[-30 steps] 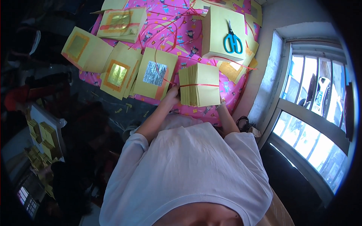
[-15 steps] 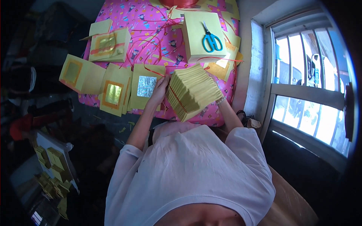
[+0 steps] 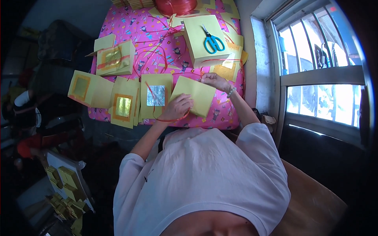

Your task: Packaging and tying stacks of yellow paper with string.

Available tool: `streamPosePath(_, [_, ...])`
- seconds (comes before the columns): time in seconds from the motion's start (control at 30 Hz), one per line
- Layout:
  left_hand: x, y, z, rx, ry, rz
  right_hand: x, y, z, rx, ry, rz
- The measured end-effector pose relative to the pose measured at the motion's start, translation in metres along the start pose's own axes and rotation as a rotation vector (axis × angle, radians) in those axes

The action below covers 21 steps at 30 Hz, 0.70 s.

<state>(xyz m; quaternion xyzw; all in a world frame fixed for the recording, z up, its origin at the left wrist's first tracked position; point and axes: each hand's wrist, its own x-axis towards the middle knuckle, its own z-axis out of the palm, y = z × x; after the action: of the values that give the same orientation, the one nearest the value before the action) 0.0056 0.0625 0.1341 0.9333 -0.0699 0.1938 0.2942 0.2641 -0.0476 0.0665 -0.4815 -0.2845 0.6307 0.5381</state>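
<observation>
A bundle of yellow paper point(image 3: 200, 92) lies tilted on the table in front of me, a flat face up. My left hand point(image 3: 179, 107) is curled over its left edge, with a red ribbon point(image 3: 173, 120) looping beneath the hand. My right hand point(image 3: 217, 81) pinches red ribbon at the bundle's far right corner. Left of the bundle lies a yellow sheet point(image 3: 145, 108) with a silver square. Blue-handled scissors point(image 3: 214, 44) rest on a taller yellow paper stack point(image 3: 193, 33) beyond my right hand.
The pink patterned tablecloth point(image 3: 122, 23) carries strewn red ribbon. More yellow papers with gold squares point(image 3: 123, 105) line the left edge. At the far side sits a red ribbon roll point(image 3: 177, 6). A barred window point(image 3: 321, 78) is on the right; a white board point(image 3: 73, 173) holds yellow stacks lower left.
The bundle has gone from raised and tilted, showing its layered edges, to lying flat on the table. My left hand has moved onto it; my right hand has come to its far corner.
</observation>
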Motion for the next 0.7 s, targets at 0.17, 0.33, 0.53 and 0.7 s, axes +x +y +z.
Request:
streamPosePath(0.17, [-0.006,0.021,0.016,-0.044,-0.044,0.000,-0.015,-0.009,0.012,-0.064,-0.031,0.072])
streamPosePath(0.33, [0.018,0.016,0.012,-0.109,-0.089,-0.171,-0.029,-0.032,0.028,-0.230,0.039,0.022])
streamPosePath(0.53, [0.036,0.001,0.014,-0.251,-0.097,-0.215,-0.049,-0.061,0.062,-0.550,0.254,-0.169])
streamPosePath(0.7, [0.041,-0.014,0.014,-0.415,-0.243,-0.490,-0.082,-0.070,0.127,-0.873,0.468,-0.277])
